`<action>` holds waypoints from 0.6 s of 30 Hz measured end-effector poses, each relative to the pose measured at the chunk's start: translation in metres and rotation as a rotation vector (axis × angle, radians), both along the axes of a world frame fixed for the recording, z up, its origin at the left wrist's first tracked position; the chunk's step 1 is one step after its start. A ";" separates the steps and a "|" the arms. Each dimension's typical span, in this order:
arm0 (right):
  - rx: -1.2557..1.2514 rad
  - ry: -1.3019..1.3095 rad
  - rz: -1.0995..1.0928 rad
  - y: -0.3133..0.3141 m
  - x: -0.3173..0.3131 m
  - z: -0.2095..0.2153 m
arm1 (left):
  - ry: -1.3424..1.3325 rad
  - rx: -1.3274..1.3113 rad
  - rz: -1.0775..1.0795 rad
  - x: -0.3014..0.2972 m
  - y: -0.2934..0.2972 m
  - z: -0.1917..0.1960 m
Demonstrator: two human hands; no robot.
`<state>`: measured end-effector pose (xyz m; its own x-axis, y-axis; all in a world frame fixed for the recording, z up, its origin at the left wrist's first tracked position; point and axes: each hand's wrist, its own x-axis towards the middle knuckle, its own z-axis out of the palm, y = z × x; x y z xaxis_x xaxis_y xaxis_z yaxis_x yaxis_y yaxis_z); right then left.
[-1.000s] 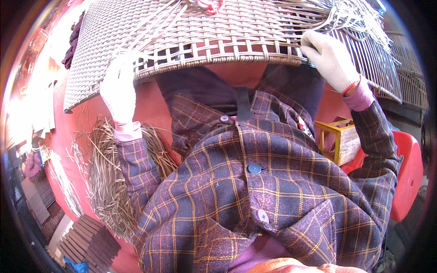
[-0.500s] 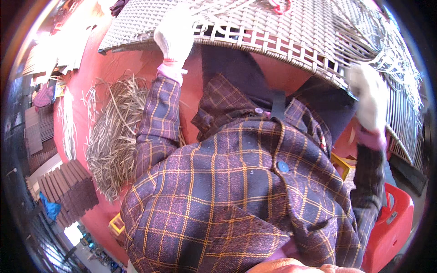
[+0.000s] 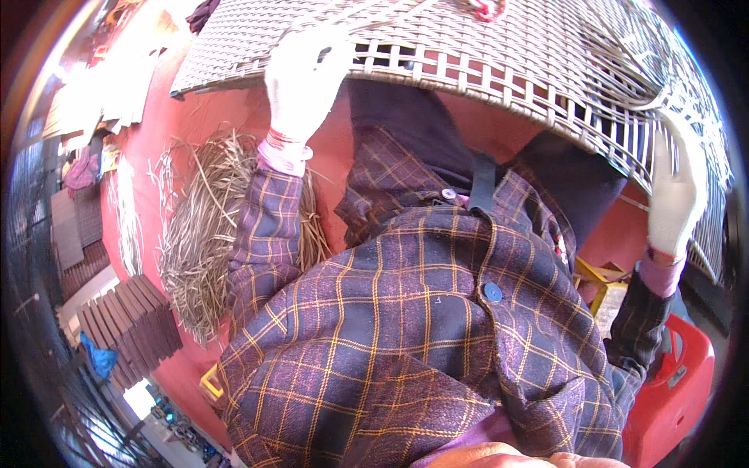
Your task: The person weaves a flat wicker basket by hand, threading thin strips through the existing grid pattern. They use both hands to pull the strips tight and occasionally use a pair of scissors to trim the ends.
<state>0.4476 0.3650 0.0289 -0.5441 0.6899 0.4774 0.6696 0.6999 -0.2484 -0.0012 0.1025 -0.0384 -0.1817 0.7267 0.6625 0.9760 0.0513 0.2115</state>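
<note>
Far left: where the red mat runs down the side, a stack of brown slats sits w/ a blue rag or bag at its L end.
Pale strands: a thin bunch lies on the mat, just above the stack in view.
Straw-colored bundle: big loose heap of strips on the mat, next to & partly behind L sleeve.
L hand: white glove, badly overexposed, at the panel's near edge, L of ctr. Thumb & a finger curl toward each other round a small dark gap; can't tell if a strand is pinched.
Jacket: dark plaid w/ yellow lines, fills lower ctr.
Woven panel: pale wicker sheet, across the top of view btwn & beyond both hands; tight weave on L, open row along near edge, loose strands on R. Dark trousers go under its near edge.
String: red & white bit on top of panel, nr top of view.
Yellow-edged box: small, beside R sleeve.
Stool: red plastic, lower R.
R hand: white glove by the panel's R part, fingers pointing up among the loose strands; grip unclear, can't tell if any are held.
</note>
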 end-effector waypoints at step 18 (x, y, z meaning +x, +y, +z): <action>0.128 0.099 0.728 -0.123 -0.300 -0.074 | 0.229 -0.353 0.029 -0.045 -0.037 0.027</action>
